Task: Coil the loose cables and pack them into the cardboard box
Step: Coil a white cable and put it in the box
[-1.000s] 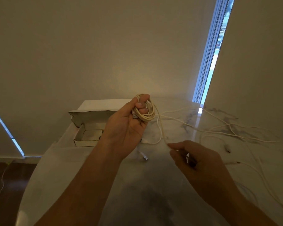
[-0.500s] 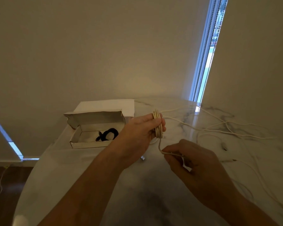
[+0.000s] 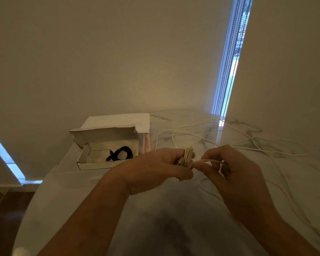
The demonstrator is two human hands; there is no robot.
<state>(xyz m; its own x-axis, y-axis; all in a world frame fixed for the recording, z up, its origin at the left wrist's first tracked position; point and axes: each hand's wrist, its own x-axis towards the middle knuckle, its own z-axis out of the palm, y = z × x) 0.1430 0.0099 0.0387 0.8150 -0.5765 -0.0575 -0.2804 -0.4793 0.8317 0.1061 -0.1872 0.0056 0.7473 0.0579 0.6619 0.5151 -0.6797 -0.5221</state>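
Honestly that cream cable coil (image 3: 187,156) looks light and floppy, the springy kind that pops open if you ease off, so it makes sense that the left hand (image 3: 155,168) has its fingers curled tight around the bundle, held above the marble table (image 3: 85,191). Meanwhile the right hand (image 3: 235,172) pinches the loose tail (image 3: 208,160) right beside the coil. More cream cables (image 3: 257,146) sprawl across the table, and the cardboard box (image 3: 107,145) with a black cable (image 3: 121,154) inside sits open nearby, to the left.

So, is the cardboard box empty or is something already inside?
Not empty. The open box holds one coiled black cable on its floor. The white coil is outside it, in the left hand.
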